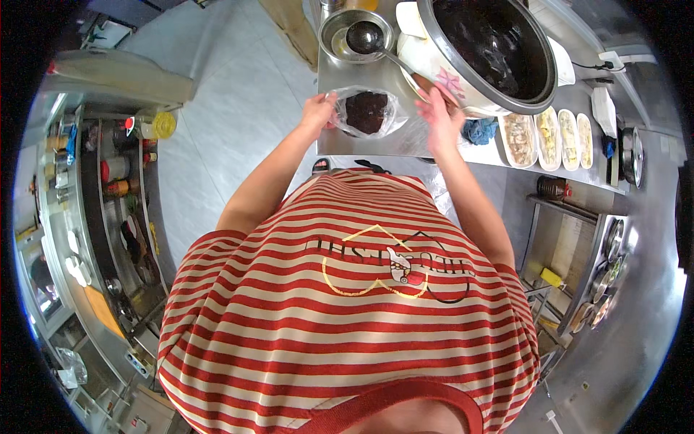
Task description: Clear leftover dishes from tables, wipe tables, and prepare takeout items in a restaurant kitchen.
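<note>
My left hand (320, 112) grips the left edge of a clear plastic bag (400, 115), which lies open on the steel table with a dark red-brown food mass (367, 111) inside. My right hand (442, 116) is at the handle of a ladle (401, 64); its fingers are around the brownish grip. The ladle's dark bowl (365, 37) rests over a round metal bowl (332, 39). Behind my right hand stands a large white pot (415, 51) with a pink flower print, holding dark, glossy contents (490, 49).
A blue cloth (479, 131) lies right of my right hand. Several filled plastic trays (519, 140) stand in a row along the steel table (347, 145). Shelves with jars and bottles (162, 126) line the left side; lidded round containers (614, 240) sit at the right.
</note>
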Motion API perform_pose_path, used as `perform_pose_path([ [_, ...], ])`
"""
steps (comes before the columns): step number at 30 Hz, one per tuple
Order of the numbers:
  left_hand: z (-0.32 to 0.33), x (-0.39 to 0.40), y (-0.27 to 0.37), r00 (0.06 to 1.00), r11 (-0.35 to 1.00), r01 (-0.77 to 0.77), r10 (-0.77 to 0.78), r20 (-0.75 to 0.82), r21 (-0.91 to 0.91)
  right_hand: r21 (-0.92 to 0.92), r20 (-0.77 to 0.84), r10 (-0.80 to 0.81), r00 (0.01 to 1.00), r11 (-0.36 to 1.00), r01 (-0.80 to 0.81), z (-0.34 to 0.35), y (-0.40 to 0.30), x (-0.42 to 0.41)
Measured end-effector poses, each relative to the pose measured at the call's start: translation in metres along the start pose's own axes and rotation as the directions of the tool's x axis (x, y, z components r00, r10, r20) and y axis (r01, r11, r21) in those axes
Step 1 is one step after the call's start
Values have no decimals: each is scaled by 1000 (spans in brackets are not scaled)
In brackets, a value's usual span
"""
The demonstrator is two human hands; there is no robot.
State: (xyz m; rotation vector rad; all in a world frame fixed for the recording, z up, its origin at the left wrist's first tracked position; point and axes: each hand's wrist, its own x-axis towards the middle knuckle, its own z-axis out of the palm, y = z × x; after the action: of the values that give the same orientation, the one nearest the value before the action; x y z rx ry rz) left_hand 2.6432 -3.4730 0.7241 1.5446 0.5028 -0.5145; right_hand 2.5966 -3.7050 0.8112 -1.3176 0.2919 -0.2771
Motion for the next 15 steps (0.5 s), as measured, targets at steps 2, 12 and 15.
perform_pose_path([
  [2,2,-2,2,997,997,-77,77,-16,25,193,-88,198,976,965,-178,7,33,15],
  [12,-17,-17,-11,978,984,-112,134,-158,142,-792,61,133,989,610,-34,-33,101,-3],
  [15,-19,-25,-6,929,924,-250,313,-196,288,-806,198,-80,977,554,209,-13,57,-11],
])
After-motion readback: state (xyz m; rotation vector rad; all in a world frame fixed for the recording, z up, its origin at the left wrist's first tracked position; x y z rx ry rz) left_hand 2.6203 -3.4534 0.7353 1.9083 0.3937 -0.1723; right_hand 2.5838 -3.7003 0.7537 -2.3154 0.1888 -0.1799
